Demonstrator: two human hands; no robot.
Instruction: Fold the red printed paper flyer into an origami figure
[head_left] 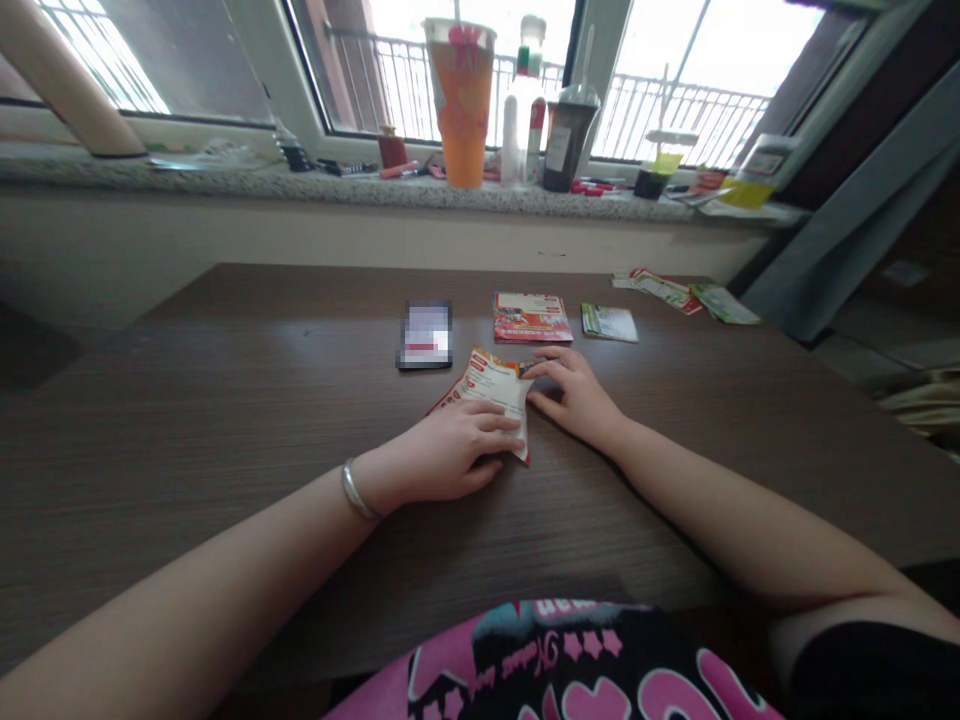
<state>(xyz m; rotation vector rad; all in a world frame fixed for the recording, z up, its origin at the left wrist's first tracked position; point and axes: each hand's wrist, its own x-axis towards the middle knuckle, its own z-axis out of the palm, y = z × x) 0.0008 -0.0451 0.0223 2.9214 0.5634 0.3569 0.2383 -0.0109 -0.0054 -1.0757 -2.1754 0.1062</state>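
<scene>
On a brown tabletop (300, 450), a printed packet (489, 380) lies beneath the left hand (446, 455), fingers slightly spread, while the right hand (581, 400), thumb and fingers apart, meets the packet's right edge; beyond sit a blurred device (425, 335) and red printed stack (532, 325).

Two hands (465, 450) (577, 395), one touched packet (493, 382), one silver bracelet (356, 490), one orange cup (463, 115)

packet (496, 385) partly hidden under left hand (465, 450), phone-like device (426, 335) blurred into blocks, black sleeve (877, 670) cut off
</scene>
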